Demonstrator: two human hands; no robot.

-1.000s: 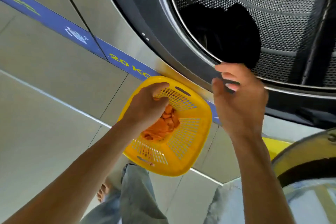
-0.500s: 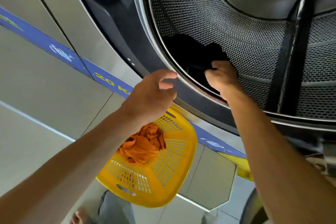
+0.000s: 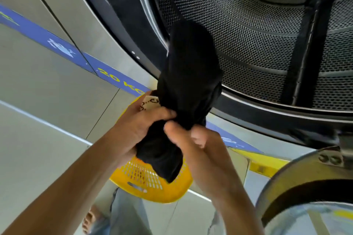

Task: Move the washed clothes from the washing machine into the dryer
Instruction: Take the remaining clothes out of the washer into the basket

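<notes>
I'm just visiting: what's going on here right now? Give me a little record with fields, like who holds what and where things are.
Activity: pulling laundry out of a front-loading machine
Left hand: grips the black garment
Right hand: grips the same garment, beside the left
Black garment: bunched, its upper end at the drum opening, its lower end over the basket
Drum: perforated metal, door open
Yellow basket: below the hands; contents hidden
Label on machine: reads 20 KG
</notes>
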